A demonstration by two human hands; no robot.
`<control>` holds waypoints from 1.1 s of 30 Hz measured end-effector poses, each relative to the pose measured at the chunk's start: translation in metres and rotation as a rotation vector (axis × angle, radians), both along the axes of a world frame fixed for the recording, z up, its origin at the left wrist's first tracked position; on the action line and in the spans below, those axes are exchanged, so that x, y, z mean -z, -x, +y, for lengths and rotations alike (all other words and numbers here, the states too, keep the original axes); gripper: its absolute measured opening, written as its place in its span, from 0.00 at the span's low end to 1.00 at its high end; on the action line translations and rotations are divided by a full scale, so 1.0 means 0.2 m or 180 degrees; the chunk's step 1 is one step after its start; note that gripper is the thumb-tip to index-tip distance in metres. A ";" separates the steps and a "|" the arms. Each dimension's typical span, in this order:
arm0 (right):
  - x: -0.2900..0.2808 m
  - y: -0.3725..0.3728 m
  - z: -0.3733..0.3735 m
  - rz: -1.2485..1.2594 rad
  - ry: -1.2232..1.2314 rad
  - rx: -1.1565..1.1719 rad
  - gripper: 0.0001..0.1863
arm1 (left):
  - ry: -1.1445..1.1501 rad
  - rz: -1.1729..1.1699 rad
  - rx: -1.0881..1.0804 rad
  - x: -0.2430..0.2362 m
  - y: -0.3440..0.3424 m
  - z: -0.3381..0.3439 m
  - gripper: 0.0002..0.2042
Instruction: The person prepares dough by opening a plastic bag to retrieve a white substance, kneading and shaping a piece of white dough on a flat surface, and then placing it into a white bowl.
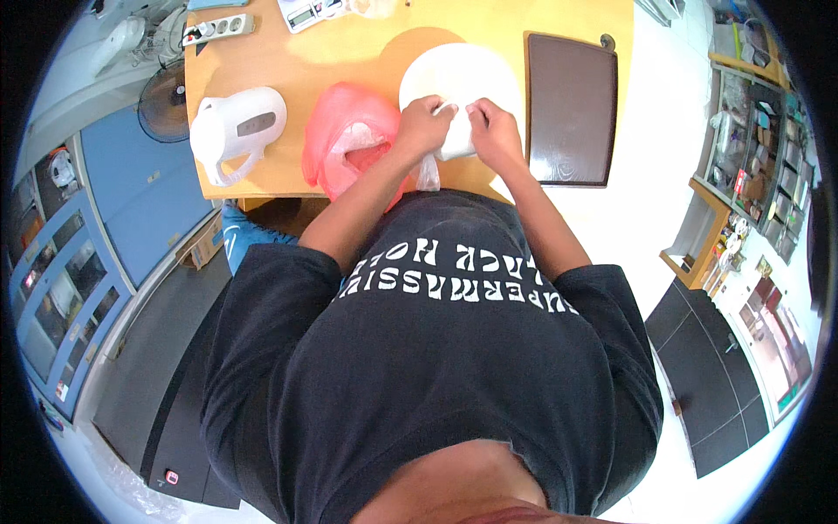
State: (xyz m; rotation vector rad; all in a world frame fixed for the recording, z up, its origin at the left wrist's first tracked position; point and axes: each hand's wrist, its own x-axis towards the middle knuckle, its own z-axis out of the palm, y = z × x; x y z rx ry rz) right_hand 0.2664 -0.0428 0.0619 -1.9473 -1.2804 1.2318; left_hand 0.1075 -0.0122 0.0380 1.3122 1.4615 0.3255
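My left hand (pixel 424 125) and my right hand (pixel 497 136) are close together over the near part of a large round white dish (pixel 456 63). Both have curled fingers, pinching the top edge of a small white packet-like thing (pixel 456 140) between them. Glare washes out its detail, so I cannot make out its exact kind. A strip of clear plastic (pixel 429 175) hangs by the table's near edge, below my left hand. Just left of that hand, a crumpled pink plastic bag (pixel 336 118) stands on the table with its mouth gaping and whitish plastic inside.
A white electric kettle (pixel 236 127) is at the left on the wooden table (pixel 305 57). To the right lies a dark brown rectangular tray (pixel 572 109). Along the far edge are a power strip (pixel 220 30) and a small digital scale (pixel 305 16). A fan (pixel 163 103) stands beyond the left edge.
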 end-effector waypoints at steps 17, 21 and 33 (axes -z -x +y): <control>0.07 0.01 -0.04 -0.0220 -0.0441 -0.0069 0.11 | -0.0369 -0.0206 -0.0194 -0.02 -0.01 -0.08 0.12; 0.12 -0.03 -0.06 -0.0189 -0.0598 -0.0165 0.11 | -0.0272 -0.0227 -0.0292 -0.01 -0.03 -0.12 0.12; 0.15 -0.01 -0.09 -0.0168 -0.0555 -0.0021 0.10 | -0.0824 -0.0099 -0.0192 -0.01 -0.04 -0.13 0.12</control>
